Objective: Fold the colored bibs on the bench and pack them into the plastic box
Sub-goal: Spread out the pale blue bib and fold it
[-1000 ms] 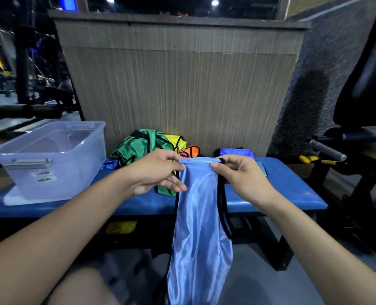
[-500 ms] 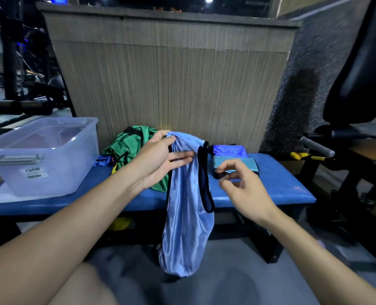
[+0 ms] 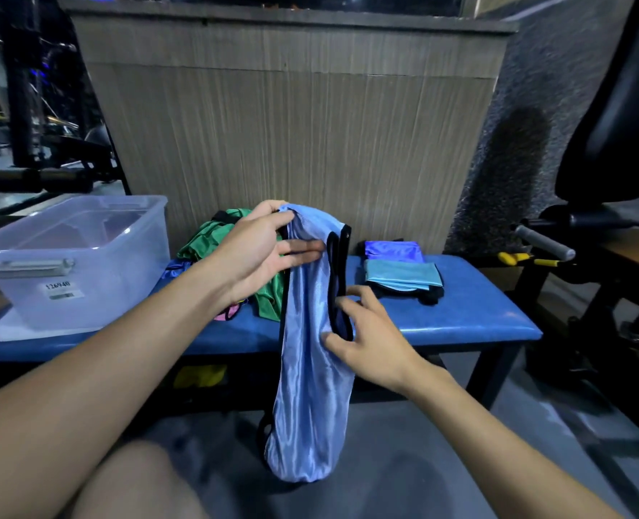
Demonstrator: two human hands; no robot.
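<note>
Translucent plastic box sits at the blue padded bench's left end, a heap of green bibs beside it. Left hand holds the top of a shiny light-blue bib with black trim, thumb over it and fingers flat against it, hanging off the front edge. Right hand, fingers spread, presses its midsection. Folded blue bibs lie toward the right end. Slick fabric may slip and unfold.

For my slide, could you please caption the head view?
Left hand holds a light blue bib hanging before the bench; right hand touches its side.
</note>
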